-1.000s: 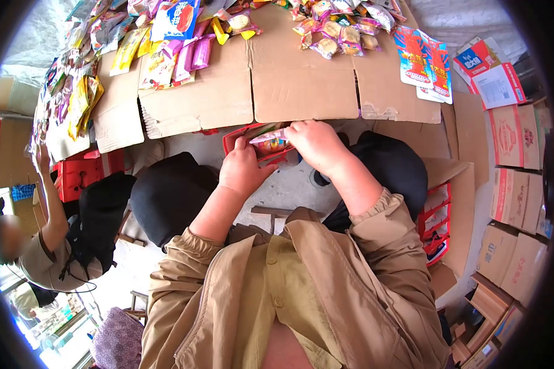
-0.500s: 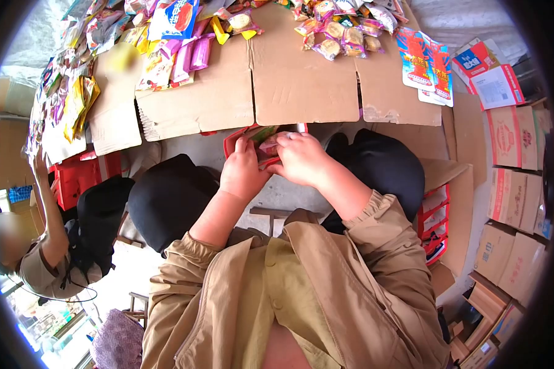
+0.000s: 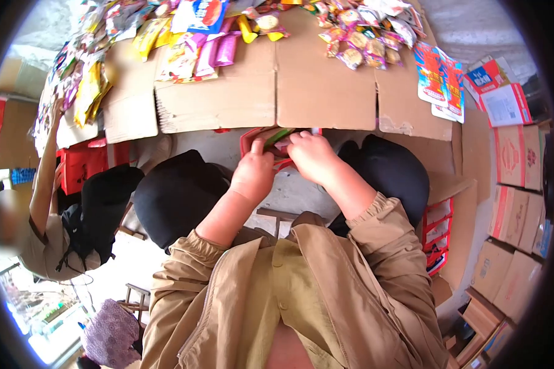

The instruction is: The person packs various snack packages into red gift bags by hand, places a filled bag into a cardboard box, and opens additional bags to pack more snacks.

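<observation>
A red-edged box [image 3: 246, 142] sits between my knees, partly under the cardboard edge, with a green packet [image 3: 279, 136] and a pinkish packet inside. At its left side is my left hand [image 3: 255, 169], its fingers reaching over the rim; its fingertips are partly hidden. My right hand [image 3: 314, 156] is at the box's right side, fingers bent down into it over the pinkish packet. Whether either hand grips something cannot be made out.
Cardboard [image 3: 326, 92] covers the table ahead, bearing heaps of wrapped snacks [image 3: 363, 46] and red-blue packets [image 3: 440, 80]. A co-worker [image 3: 37, 227] sits at the left near a red box [image 3: 83, 167]. Cartons [image 3: 514, 215] are stacked at the right.
The view has shifted, so the table appears further right and lower. My hands have moved apart over the box, and the pinkish packet is lower between them. The green packet shows more.
</observation>
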Motion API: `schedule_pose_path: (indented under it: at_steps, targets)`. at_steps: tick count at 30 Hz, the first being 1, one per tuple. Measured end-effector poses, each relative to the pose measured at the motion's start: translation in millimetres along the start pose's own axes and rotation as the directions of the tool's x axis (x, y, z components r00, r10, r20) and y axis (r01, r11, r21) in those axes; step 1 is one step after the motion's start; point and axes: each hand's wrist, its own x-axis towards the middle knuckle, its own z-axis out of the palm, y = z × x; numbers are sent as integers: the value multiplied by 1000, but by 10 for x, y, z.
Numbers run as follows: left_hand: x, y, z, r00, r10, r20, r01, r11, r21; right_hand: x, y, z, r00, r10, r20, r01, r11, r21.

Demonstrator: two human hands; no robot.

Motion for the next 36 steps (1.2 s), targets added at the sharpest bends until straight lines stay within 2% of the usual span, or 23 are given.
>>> schedule_pose_path:
  at_steps: [1, 2, 3, 4, 5, 6, 8, 9, 10, 11, 12, 16, 18, 20, 21, 24, 26, 28, 30, 32, 33, 35, 36]
  targets:
    - [-15, 24, -8, 998, -53, 15, 53, 998, 24, -19, -21, -35, 994, -43, -98, 50, 997, 67]
    - [-12, -137, 199, 994, 100, 35, -104, 978, 181, -6, -22, -93, 964, -116, -241, 153, 978, 144]
    - [-65, -156, 197, 974, 227, -16, -214, 935, 283, -9, -61, -232, 945, -158, -285, 209, 966, 156]
    - [-114, -122, 157, 993, 115, -35, -111, 989, 98, 9, -126, -300, 898, -193, -394, 279, 945, 172]
    - [-176, -118, 164, 984, 145, -106, -137, 987, 83, -3, -175, -423, 931, -190, -311, 256, 948, 189]
    - [-222, -96, 54, 989, 132, -71, -137, 988, -69, 0, -198, -415, 944, -161, -287, 228, 949, 217]
    - [-279, -51, 79, 993, 112, 34, -114, 992, 56, -5, -121, -320, 984, -94, -153, 118, 980, 158]
    - [-308, -42, 53, 992, 129, 10, -129, 991, 29, -3, -75, -287, 990, -77, -114, 87, 993, 83]
    - [-343, -38, 25, 988, 152, -14, -152, 988, -2, 4, -20, -232, 994, -50, -100, 60, 993, 100]
    - [-400, -58, 22, 969, 204, -138, -208, 978, -20, 6, -97, -381, 999, 24, -23, -21, 991, 132]
    - [-470, -93, 6, 933, 253, -256, -268, 963, -27, 1, -85, -380, 999, 19, -33, -16, 995, 97]
    - [-736, -242, -387, 911, 220, -348, -241, 970, -17, -44, -80, -295, 993, -39, -109, 52, 991, 126]
    - [-860, -442, -595, 899, 173, -401, -183, 983, 14, -71, -93, -324, 991, -44, -124, 60, 990, 125]
    - [-1066, -686, -843, 847, 117, -519, -80, 992, 93, -46, -47, -293, 999, 37, -40, -31, 990, 136]
    - [-1168, -820, -959, 826, 61, -561, 1, 994, 109, -31, 28, -169, 996, 68, -58, -55, 979, 196]
    - [-1477, -1086, -1267, 751, -128, -648, 272, 954, 126, -26, 99, -99, 995, 61, -76, -45, 979, 200]
    - [-1559, -1322, -1145, 644, -232, -729, 377, 926, 38, -22, 141, -49, 992, 50, -113, -25, 977, 213]
    - [-1556, -1335, -1080, 610, -500, -615, 456, 856, -244, -18, 157, -69, 988, 111, -104, -82, 965, 251]
    - [-1542, -1344, -1075, 586, -286, -758, 387, 921, -49, -27, 123, -82, 981, 120, -151, -86, 973, 215]
    - [-1563, -1373, -1092, 667, -290, -686, 361, 932, -42, 22, 189, -64, 983, 168, -75, -134, 933, 335]
    - [-1586, -1385, -1102, 663, -289, -691, 365, 930, -40, 48, 153, -165, 978, 207, 23, -202, 915, 349]
    - [-1619, -1413, -1113, 611, -384, -692, 400, 905, -148, 87, 210, -111, 979, 202, 24, -196, 907, 374]
    - [-1625, -1435, -1111, 610, -380, -695, 399, 905, -144, 92, 245, -59, 980, 198, 33, -194, 898, 396]
